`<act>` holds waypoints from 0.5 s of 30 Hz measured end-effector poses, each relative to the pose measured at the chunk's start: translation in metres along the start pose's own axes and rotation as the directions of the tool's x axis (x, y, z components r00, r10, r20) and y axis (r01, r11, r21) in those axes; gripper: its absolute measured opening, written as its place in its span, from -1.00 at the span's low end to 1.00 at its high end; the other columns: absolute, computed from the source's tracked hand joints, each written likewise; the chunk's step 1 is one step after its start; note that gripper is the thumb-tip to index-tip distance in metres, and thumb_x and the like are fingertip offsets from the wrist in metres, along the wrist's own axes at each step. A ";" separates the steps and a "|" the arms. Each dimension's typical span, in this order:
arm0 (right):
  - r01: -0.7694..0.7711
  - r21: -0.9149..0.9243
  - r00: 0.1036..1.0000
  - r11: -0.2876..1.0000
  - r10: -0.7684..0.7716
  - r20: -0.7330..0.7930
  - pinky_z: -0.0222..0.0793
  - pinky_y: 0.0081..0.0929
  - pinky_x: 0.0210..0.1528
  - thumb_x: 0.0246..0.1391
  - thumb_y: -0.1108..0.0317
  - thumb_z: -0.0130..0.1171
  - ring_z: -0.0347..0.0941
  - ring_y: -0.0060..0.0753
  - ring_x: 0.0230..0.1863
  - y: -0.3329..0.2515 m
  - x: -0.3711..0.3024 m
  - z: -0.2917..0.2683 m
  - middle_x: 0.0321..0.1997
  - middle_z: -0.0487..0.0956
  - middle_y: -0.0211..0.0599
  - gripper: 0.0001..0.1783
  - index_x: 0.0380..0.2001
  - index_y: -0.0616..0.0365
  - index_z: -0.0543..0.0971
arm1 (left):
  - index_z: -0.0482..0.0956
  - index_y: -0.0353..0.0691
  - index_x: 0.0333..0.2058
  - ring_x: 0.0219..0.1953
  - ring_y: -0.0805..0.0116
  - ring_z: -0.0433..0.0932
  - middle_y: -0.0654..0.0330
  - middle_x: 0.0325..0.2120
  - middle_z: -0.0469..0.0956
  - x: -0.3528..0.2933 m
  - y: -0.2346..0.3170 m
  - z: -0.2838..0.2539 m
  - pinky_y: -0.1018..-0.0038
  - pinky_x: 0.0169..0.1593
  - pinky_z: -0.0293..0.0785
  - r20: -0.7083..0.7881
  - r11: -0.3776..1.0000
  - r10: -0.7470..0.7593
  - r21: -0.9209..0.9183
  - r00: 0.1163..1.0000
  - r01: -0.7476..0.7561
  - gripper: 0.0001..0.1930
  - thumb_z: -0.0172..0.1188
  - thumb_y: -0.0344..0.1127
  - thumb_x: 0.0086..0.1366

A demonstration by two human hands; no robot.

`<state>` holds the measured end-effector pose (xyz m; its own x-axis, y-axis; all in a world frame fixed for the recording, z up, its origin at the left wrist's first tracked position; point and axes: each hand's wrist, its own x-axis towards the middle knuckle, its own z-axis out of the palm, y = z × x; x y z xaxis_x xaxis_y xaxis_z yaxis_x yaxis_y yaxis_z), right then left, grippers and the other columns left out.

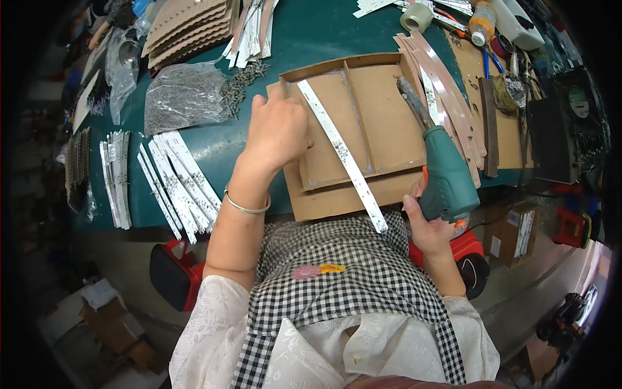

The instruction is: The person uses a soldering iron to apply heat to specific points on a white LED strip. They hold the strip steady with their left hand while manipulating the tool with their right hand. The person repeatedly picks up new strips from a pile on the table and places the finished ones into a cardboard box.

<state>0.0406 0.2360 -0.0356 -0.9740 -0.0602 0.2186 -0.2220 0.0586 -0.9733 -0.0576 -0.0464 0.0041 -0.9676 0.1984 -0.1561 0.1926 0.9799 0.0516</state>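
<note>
My right hand (431, 223) grips the handle of a green heat gun (448, 172), whose dark metal nozzle (413, 102) points away over the right side of a shallow cardboard tray (359, 179). Diagonally across this tray lies a narrow white circuit-board strip (337, 144) dotted with small parts; its near end juts past the tray toward my apron. Beside the strip's far end, at the tray's left edge, is my left hand (277, 128). Its fingers are curled closed, and whatever they hold, if anything, is hidden.
Left of the tray are a plastic bag of small parts (184, 97), a loose heap of them (243, 87) and bundled white strips (184, 181). Stacked cardboard (188, 29) stands far left. On the right lie pinkish strips (460, 97), a tape roll (416, 17) and an orange bottle (482, 24).
</note>
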 end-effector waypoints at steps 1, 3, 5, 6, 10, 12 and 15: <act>-0.001 -0.022 1.000 1.000 0.001 0.006 0.42 -0.60 -0.24 0.05 0.68 0.31 0.45 -0.58 -0.27 0.003 -0.002 -0.003 -0.25 0.53 -0.35 -0.66 -0.12 0.23 0.48 | 0.69 -0.13 -0.58 -0.10 0.20 0.42 0.27 -0.39 0.55 -0.002 -0.001 0.005 0.22 -0.10 0.23 -0.031 1.000 0.009 0.004 0.999 -0.009 -0.88 0.45 -0.31 -0.09; -0.011 -0.007 1.000 1.000 0.011 -0.007 0.43 -0.60 -0.24 0.04 0.68 0.31 0.45 -0.59 -0.28 0.005 -0.003 -0.004 -0.26 0.53 -0.36 -0.67 -0.13 0.23 0.48 | 0.68 -0.16 -0.58 -0.14 0.19 0.44 0.25 -0.41 0.56 -0.008 0.001 0.005 0.21 -0.11 0.26 -0.126 0.999 0.039 0.004 0.991 -0.039 -0.90 0.43 -0.32 -0.06; -0.027 0.069 0.998 0.997 0.030 -0.047 0.43 -0.59 -0.25 0.04 0.68 0.30 0.46 -0.59 -0.29 0.004 -0.002 -0.001 -0.27 0.53 -0.38 -0.68 -0.14 0.24 0.49 | 0.68 -0.19 -0.57 -0.22 0.19 0.51 0.22 -0.47 0.60 -0.015 0.007 0.001 0.20 -0.14 0.34 -0.252 0.996 0.081 -0.001 0.964 -0.084 -0.91 0.39 -0.35 -0.02; -0.032 0.067 0.999 0.997 0.035 -0.040 0.43 -0.59 -0.25 0.04 0.68 0.30 0.46 -0.59 -0.29 0.002 -0.001 -0.001 -0.27 0.54 -0.38 -0.68 -0.14 0.24 0.50 | 0.67 -0.22 -0.56 -0.30 0.20 0.54 0.20 -0.51 0.60 -0.017 0.009 0.000 0.23 -0.19 0.39 -0.225 0.993 0.036 -0.102 0.974 -0.060 -0.92 0.37 -0.37 -0.01; -0.013 0.041 0.999 0.999 0.011 0.045 0.47 -0.56 -0.30 0.04 0.74 0.23 0.42 -0.53 -0.27 0.004 0.005 -0.002 -0.25 0.45 -0.33 -0.51 0.05 0.28 0.39 | 0.67 -0.28 -0.52 -0.55 0.30 0.61 0.13 -0.66 0.60 -0.021 0.020 0.004 0.42 -0.39 0.52 -0.253 0.890 -0.032 -0.447 0.967 -0.088 -0.93 0.34 -0.41 0.01; -0.020 0.070 0.996 0.997 0.013 0.088 0.50 -0.54 -0.31 0.03 0.77 0.20 0.42 -0.49 -0.26 0.003 0.010 -0.001 -0.24 0.40 -0.31 -0.41 0.15 0.30 0.33 | 0.68 -0.29 -0.47 -0.53 0.47 0.64 0.16 -0.63 0.63 -0.026 0.032 0.005 0.57 -0.42 0.52 -0.283 0.779 -0.062 -0.614 0.957 -0.131 -0.92 0.40 -0.45 0.03; -0.085 0.193 0.994 0.977 0.070 0.086 0.49 -0.57 -0.28 0.05 0.74 0.21 0.47 -0.52 -0.26 -0.008 0.021 0.012 -0.24 0.47 -0.32 -0.49 0.08 0.31 0.39 | 0.68 -0.30 -0.40 -0.52 0.53 0.63 0.20 -0.56 0.66 -0.037 0.050 0.001 0.59 -0.40 0.53 -0.355 0.604 -0.100 -0.764 0.930 -0.226 -0.87 0.44 -0.48 0.04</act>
<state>0.0227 0.2226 -0.0240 -0.9795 -0.1416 0.1432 -0.1250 -0.1298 -0.9836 -0.0120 -0.0043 0.0112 -0.9767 0.0790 0.1996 0.2106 0.5320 0.8201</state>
